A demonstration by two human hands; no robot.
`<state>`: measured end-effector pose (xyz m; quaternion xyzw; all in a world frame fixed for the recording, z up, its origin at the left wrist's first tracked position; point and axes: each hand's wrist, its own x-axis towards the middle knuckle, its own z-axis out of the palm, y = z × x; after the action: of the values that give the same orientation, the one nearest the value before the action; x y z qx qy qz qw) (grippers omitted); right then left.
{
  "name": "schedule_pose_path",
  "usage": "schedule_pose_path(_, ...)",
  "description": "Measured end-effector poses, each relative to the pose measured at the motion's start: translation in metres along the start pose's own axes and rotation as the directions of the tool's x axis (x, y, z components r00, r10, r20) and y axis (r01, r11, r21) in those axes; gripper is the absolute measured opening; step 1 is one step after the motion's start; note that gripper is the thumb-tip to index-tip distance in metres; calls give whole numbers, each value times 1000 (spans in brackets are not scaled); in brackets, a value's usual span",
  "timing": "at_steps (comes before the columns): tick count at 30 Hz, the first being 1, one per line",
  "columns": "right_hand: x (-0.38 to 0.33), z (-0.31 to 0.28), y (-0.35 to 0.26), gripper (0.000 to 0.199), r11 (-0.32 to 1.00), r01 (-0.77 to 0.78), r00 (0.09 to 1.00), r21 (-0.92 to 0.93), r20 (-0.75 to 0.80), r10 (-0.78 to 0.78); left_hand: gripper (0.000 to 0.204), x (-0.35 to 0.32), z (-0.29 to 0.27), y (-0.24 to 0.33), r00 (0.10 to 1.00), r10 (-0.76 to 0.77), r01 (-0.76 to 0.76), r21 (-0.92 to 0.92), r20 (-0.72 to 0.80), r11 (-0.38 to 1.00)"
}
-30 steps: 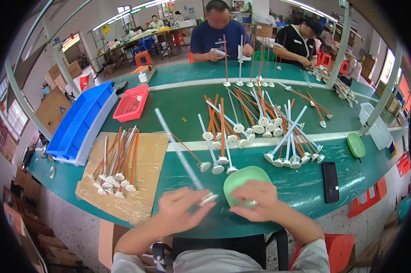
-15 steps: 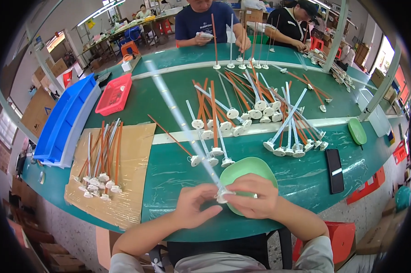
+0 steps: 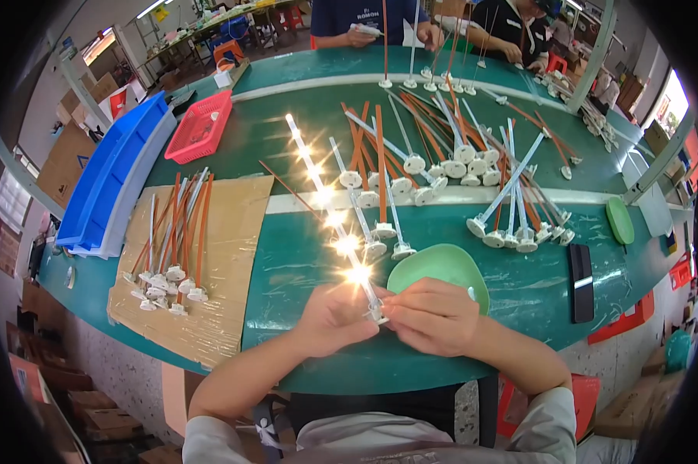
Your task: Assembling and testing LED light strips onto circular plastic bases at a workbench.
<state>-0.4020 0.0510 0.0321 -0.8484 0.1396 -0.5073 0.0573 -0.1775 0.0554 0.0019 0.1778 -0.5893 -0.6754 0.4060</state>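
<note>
My left hand (image 3: 333, 317) and my right hand (image 3: 434, 315) meet at the near edge of the green table (image 3: 303, 255), both pinching the white base end of a long clear light tube (image 3: 330, 209). The tube slants up and to the left away from me and glows with several bright points along its length. A light green bowl (image 3: 442, 267) sits just behind my right hand, partly hidden by it. A little past the bowl stand more white tubes on round bases (image 3: 380, 232).
A brown cardboard sheet (image 3: 225, 309) at left carries several orange and white rods (image 3: 179, 240). A heap of rods and tubes (image 3: 473, 162) fills the table's middle. Blue trays (image 3: 109, 185), a red basket (image 3: 202, 127), a black phone (image 3: 581, 282) and a green lid (image 3: 619, 220) lie around. Two people work at the far side.
Both hands came together on the tube's base. The tube swung from pointing far left to more upright, and it now glows with bright points where it was dark before.
</note>
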Motion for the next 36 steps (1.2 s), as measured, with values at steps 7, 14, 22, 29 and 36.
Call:
schedule_pose_path(7, -3, -5, 1, 30, 990, -74, 997, 121, 20, 72, 52, 1, 10, 5, 990, -138, 135, -230, 3, 964)
schedule_pose_path(14, -1, -13, 1, 22, 993, -120, 993, 7, 17, 120, 53, 1, 16, 0, 991, -106, 92, -164, -77, 982)
schedule_pose_path(22, 0, -62, 28, 13, 795, -586, 795, -159, 81, 602, 48, 3, 7, -9, 981, 92, -100, -39, -170, 994)
schedule_pose_path(29, -9, -69, 28, 14, 776, -518, 669, -361, 395, 630, 56, 3, 12, -7, 971, 42, -43, 0, -235, 999)
schedule_pose_path(36, -4, -74, 21, 19, 732, -484, 552, -479, 482, 680, 52, 3, 14, -7, 980, -29, 30, 4, -198, 1000)
